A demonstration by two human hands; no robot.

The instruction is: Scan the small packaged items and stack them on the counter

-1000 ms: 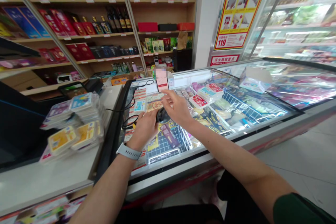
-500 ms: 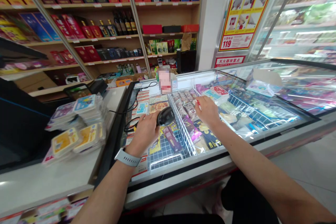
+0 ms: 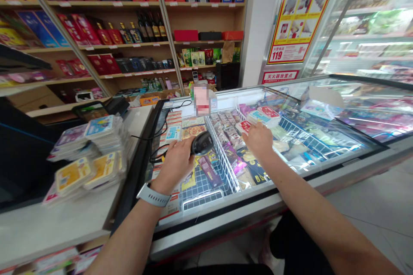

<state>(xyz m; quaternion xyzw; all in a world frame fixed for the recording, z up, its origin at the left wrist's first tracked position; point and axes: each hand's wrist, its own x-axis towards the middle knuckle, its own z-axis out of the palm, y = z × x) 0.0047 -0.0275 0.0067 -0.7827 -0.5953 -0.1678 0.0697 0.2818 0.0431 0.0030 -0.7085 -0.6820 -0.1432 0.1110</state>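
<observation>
We look down on two bare hands over a long chest freezer with a clear glass top and a pale metal rim (image 3: 226, 224). Compared with a second ago, the right hand (image 3: 259, 139) has moved: then it was beside the left hand, partly covering the rounded black handheld scanner (image 3: 202, 143); now it is farther right, at a flat, pale pack with a red label (image 3: 244, 126). We judge that this splits the work, the left hand minding the scanner and the right hand the pack.

The left hand (image 3: 177, 163), below a pale wristwatch (image 3: 154, 194), curls round the scanner, whose head points rightward. The right fingers are bent at the pack's near right edge; we cannot tell how far open they are, or whether they grip it.

The pack appears to lie on the glass, between the scanner and a small stack of red- and blue-labelled packs (image 3: 263, 115), just beyond the fingers.
</observation>
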